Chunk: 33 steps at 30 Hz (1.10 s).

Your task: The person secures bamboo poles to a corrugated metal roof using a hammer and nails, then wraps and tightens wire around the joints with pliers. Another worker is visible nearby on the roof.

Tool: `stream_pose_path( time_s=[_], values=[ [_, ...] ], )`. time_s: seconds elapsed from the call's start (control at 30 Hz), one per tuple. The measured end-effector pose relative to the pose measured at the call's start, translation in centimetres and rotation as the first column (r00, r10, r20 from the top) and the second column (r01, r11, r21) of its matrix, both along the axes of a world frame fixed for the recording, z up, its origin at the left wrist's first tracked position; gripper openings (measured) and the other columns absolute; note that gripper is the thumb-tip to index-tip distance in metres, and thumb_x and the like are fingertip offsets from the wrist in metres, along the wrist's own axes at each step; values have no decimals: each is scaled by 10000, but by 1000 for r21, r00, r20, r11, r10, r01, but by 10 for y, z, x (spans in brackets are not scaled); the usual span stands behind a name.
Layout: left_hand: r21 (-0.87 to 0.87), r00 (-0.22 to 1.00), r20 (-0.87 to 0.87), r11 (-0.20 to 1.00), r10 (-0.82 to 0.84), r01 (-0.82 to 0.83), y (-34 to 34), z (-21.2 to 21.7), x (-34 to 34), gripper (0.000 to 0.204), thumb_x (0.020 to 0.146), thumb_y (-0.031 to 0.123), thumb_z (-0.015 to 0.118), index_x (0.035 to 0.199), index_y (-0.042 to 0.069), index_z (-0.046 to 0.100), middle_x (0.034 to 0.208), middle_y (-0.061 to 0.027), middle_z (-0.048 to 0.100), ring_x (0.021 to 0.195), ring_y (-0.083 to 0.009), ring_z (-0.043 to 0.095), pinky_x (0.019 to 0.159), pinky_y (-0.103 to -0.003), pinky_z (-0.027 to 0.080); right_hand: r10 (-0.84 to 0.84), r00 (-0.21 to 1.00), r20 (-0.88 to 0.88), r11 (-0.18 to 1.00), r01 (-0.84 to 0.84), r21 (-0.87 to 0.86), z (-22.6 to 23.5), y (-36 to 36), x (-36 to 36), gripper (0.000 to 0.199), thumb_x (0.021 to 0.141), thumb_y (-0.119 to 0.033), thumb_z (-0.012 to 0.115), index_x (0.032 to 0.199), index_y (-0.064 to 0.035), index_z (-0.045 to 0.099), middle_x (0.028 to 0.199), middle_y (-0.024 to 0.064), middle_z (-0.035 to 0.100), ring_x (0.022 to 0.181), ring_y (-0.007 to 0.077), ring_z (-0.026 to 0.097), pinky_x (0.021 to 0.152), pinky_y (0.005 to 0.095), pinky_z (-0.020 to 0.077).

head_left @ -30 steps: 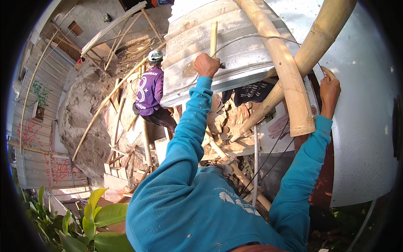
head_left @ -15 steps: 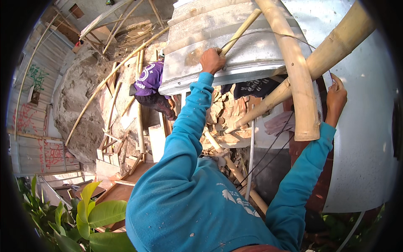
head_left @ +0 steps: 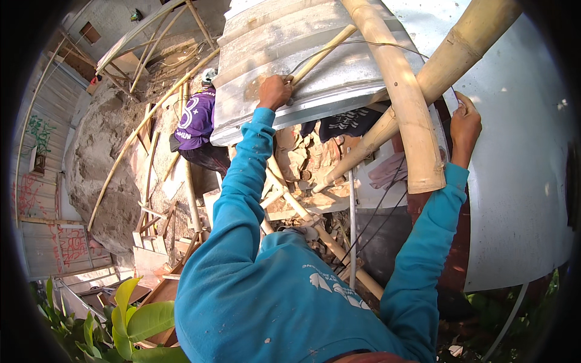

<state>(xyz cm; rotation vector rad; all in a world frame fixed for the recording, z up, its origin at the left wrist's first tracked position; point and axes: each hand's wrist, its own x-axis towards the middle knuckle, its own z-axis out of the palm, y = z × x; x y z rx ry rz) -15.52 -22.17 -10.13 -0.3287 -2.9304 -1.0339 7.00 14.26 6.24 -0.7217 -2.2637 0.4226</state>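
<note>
Bamboo stick (head_left: 322, 53): thin — long axis toward 2 o'clock.
Left hand (head_left: 275, 92): clamped on its lower end.
Right hand (head_left: 465, 126): fingers spread, pressing the white panel (head_left: 520, 151).

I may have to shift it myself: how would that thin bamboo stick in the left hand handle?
The thin bamboo stick looks stiff and probably light, being slender. Round, it may roll on the sloped metal sheet. The left hand grips its lower end.

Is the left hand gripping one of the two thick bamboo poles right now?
No, the left hand is closed on a thin stick lying over the corrugated metal sheet, apart from the thick bamboo poles.
</note>
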Motion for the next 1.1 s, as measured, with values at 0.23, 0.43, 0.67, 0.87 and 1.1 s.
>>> stream_pose_path(
  time_s=[0.23, 0.43, 0.67, 0.87, 1.1],
  values=[
    [78, 991, 103, 994, -88, 80, -3, -2, -7, 526, 809, 331, 771, 1282, 113, 698, 928, -179, 760, 943, -289, 733, 880, -391, 547, 17, 999, -30, 1000, -17, -17, -2, -1, -1, 354, 959, -97, 480, 1176, -167, 750, 1171, 182, 712, 1084, 370, 678, 938, 431, 529],
    [237, 999, 11, 971, -40, 36, -2, -11, -8, 630, 803, 399, 795, 1296, 29, 668, 1213, -232, 693, 1053, -331, 704, 907, -389, 543, 7, 999, -32, 1000, -7, -3, -4, 4, -1, 375, 955, -103, 473, 1187, -199, 751, 1173, 182, 711, 1081, 374, 677, 953, 437, 530],
    [825, 991, -132, 556, 19, 99, -17, 56, 59, 411, 907, 312, 776, 1261, 114, 712, 1016, -61, 678, 825, -134, 599, 772, -297, 498, -116, 988, 101, 992, 112, 51, 1, -6, 1, 458, 930, -66, 472, 1238, -291, 725, 1161, 207, 694, 1024, 406, 684, 927, 440, 549],
    [493, 904, -426, 847, 34, 200, -10, 111, 64, 198, 939, 234, 714, 1050, 93, 799, 888, -68, 692, 798, -162, 640, 712, -321, 489, -147, 969, 199, 986, 158, -44, 11, -13, 18, 404, 886, -133, 546, 1227, -247, 729, 1132, 192, 714, 1044, 397, 682, 919, 472, 546],
    [17, 828, -530, 975, -181, 224, 74, 182, 80, 203, 926, 220, 651, 1053, 159, 797, 1047, -107, 732, 931, -314, 697, 810, -403, 536, -194, 973, 124, 968, 211, -138, 18, -43, 78, 316, 904, -222, 603, 1183, -177, 745, 1091, 196, 728, 1003, 387, 702, 893, 452, 554]
  ],
)
